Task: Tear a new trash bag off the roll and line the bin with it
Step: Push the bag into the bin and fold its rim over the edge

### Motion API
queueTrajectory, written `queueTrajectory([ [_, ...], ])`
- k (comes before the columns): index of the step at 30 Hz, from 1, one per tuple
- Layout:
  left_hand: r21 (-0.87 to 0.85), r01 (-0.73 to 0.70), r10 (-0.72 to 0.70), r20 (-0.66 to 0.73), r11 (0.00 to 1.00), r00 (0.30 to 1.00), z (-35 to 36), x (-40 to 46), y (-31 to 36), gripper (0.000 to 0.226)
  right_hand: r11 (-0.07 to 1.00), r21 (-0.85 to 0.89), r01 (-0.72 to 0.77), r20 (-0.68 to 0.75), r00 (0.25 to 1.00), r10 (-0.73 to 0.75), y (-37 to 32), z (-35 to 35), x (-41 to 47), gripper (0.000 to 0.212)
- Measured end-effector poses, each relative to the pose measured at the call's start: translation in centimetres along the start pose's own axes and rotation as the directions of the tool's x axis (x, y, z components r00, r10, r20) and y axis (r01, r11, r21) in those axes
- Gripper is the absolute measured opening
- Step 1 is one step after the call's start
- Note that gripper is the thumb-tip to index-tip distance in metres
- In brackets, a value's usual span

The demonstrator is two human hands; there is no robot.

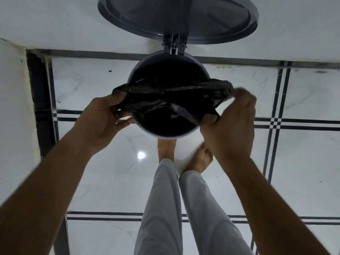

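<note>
1. Nearest me, my left hand (100, 117) has its grip closed on the left end of the black trash bag (165, 100): the thumb lies over the gathered plastic and the fingers curl beneath it, just at the bin's left rim.

2. My right hand (232, 118) pinches the bag's right end, the grip tight on bunched film, slightly outside the rim on that side (this hand is blurred, so I cannot tell exactly how the fingers sit).

3. Between the two grips the bag is stretched into a band whose long axis runs left to right, across the middle of the open mouth of the bin (147, 130). It hangs above the opening, with some loose plastic drooping into the dark inside; how far down it reaches I cannot tell.

4. The bin stands on the tiled floor (230, 85) just beyond my bare feet, close to the floor's far edge by the wall, with its lid (176, 17) tipped up behind.

5. As I judge it, the mouth of the bag must now be spread: the near rim lies towards me from both grips, the far rim away, and the hands are about equally near.
</note>
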State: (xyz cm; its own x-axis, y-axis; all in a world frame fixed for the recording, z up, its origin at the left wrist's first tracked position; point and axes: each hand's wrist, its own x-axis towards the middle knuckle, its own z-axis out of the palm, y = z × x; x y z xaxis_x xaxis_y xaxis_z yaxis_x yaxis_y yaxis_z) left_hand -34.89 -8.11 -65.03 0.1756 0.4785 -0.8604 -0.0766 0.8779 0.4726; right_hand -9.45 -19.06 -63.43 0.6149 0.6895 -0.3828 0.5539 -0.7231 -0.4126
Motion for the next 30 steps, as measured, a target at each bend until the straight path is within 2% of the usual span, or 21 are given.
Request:
queueTrajectory([
  [1, -0.048, -0.006, 0.009, 0.047, 0.999, 0.999, 0.2, -0.1, 0.2, 0.022, 0.975, -0.016, 0.222, -0.057, 0.973, -0.222, -1.0, -0.1, -0.1, 0.074],
  [2, -0.107, -0.007, 0.016, 0.081, 0.994, 0.997, 0.6, -0.2, 0.4, 0.022, 0.926, -0.050, 0.373, -0.042, 0.926, -0.375, -2.1, -0.1, 0.1, 0.083],
  [3, -0.166, -0.003, 0.020, 0.101, 0.986, 0.995, 0.9, -0.2, 0.5, 0.023, 0.890, -0.079, 0.450, 0.019, 0.893, -0.450, -2.7, 0.2, 0.8, 0.092],
  [5, -0.265, -0.014, 0.048, 0.121, 0.964, 0.992, 1.5, -0.3, 0.9, 0.027, 0.865, -0.134, 0.484, 0.179, 0.870, -0.459, -3.4, 0.8, 2.7, 0.093],
  [6, -0.308, -0.026, 0.068, 0.126, 0.951, 0.990, 1.7, -0.2, 0.9, 0.029, 0.867, -0.130, 0.482, 0.252, 0.861, -0.441, -3.4, 0.9, 3.7, 0.079],
  [8, -0.393, -0.039, 0.098, 0.131, 0.919, 0.987, 2.0, -0.3, 1.3, 0.030, 0.892, -0.007, 0.453, 0.335, 0.841, -0.425, -3.7, 0.0, 5.4, 0.037],
  [10, -0.432, -0.036, 0.101, 0.127, 0.901, 0.987, 2.1, -0.5, 1.8, 0.030, 0.917, 0.234, 0.322, 0.407, 0.825, -0.393, -3.6, -1.5, 6.4, 0.006],
  [13, -0.380, -0.018, 0.067, 0.116, 0.925, 0.991, 2.4, -1.0, 2.3, 0.039, 0.842, 0.537, -0.053, 0.580, 0.748, -0.322, -3.4, -3.6, 6.3, 0.019],
  [14, -0.331, -0.012, 0.057, 0.126, 0.944, 0.990, 2.4, -1.1, 2.3, 0.042, 0.791, 0.585, -0.178, 0.627, 0.718, -0.302, -3.2, -4.1, 6.0, 0.024],
  [15, -0.271, 0.001, 0.040, 0.146, 0.963, 0.988, 2.5, -1.4, 2.4, 0.039, 0.763, 0.603, -0.232, 0.635, 0.719, -0.283, -2.9, -4.3, 5.8, 0.024],
  [17, -0.084, 0.031, -0.016, 0.174, 0.996, 0.985, 2.1, -1.3, 2.3, 0.014, 0.802, 0.569, -0.181, 0.555, 0.805, -0.211, -1.8, -3.9, 5.9, 0.023],
  [18, 0.091, 0.050, -0.064, 0.157, 0.995, 0.986, 1.6, -1.1, 2.2, 0.016, 0.854, 0.508, -0.114, 0.484, 0.858, -0.173, -1.0, -3.6, 6.3, 0.027],
  [19, 0.337, 0.074, -0.120, 0.116, 0.939, 0.986, 1.1, -0.9, 2.1, 0.027, 0.907, 0.418, -0.045, 0.416, 0.897, -0.147, -0.2, -3.4, 6.7, 0.032],
  [21, 0.750, 0.136, -0.141, -0.058, 0.647, 0.988, 0.1, -0.4, 1.8, 0.061, 0.971, 0.232, 0.063, 0.325, 0.936, -0.139, 1.2, -2.8, 7.4, 0.040],
  [22, 0.848, 0.170, -0.137, -0.116, 0.503, 0.984, 0.1, -0.3, 1.7, 0.070, 0.981, 0.167, 0.101, 0.302, 0.942, -0.149, 1.7, -2.4, 7.6, 0.041],
  [23, 0.876, 0.198, -0.146, -0.148, 0.440, 0.978, 0.0, 0.0, 1.6, 0.066, 0.983, 0.124, 0.132, 0.291, 0.943, -0.163, 2.2, -1.8, 7.7, 0.040],
  [24, 0.875, 0.207, -0.145, -0.159, 0.437, 0.977, -0.1, 0.3, 1.5, 0.054, 0.982, 0.091, 0.165, 0.280, 0.942, -0.184, 2.4, -1.1, 7.8, 0.040],
  [25, 0.842, 0.210, -0.148, -0.156, 0.497, 0.977, -0.2, 0.7, 1.6, 0.045, 0.979, 0.071, 0.192, 0.269, 0.941, -0.205, 2.5, -0.2, 7.9, 0.039],
  [26, 0.759, 0.212, -0.178, -0.128, 0.616, 0.976, -0.6, 1.2, 1.9, 0.044, 0.976, 0.076, 0.205, 0.262, 0.940, -0.218, 2.5, 0.6, 8.3, 0.038],
  [28, 0.456, 0.152, -0.176, 0.012, 0.877, 0.984, -1.6, 2.7, 2.7, 0.053, 0.972, 0.182, 0.149, 0.246, 0.950, -0.192, 2.0, 1.9, 9.8, 0.032],
  [30, 0.220, 0.087, -0.109, 0.086, 0.971, 0.990, -1.8, 4.5, 3.9, 0.038, 0.952, 0.292, 0.094, 0.172, 0.974, -0.149, 1.1, 2.8, 11.7, 0.027],
])
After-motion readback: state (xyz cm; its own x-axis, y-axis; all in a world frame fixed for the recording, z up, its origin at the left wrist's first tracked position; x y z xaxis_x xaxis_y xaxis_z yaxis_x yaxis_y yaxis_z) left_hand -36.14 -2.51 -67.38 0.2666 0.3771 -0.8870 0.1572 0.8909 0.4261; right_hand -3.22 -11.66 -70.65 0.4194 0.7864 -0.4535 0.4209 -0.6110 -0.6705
